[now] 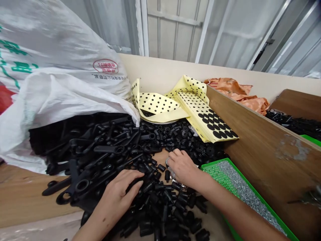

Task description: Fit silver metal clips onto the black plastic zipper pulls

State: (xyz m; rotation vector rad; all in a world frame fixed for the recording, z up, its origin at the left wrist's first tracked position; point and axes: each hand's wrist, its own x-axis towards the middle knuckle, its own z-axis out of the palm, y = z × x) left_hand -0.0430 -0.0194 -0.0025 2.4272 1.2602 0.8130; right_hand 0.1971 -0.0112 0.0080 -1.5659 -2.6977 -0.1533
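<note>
A heap of black plastic parts (160, 190) covers the table, mixing short tubular pieces with long lever-shaped handles (107, 149). My left hand (122, 190) lies on the heap with its fingers apart, touching the black pieces. My right hand (182, 167) is curled over the heap's far side, fingertips down among small black pieces. A small silvery bit (172, 172) shows under its fingers, but I cannot tell whether the hand holds it. A green tray of small silver washers (233, 187) lies just right of my right hand, beneath that forearm.
A white woven sack (57, 67) spills the black parts from the left. Yellow sheets with round black stickers (208, 115) lie behind the heap. A wooden divider (265, 140) bounds the right, with orange cloth (238, 93) and more black parts (293, 122) beyond it.
</note>
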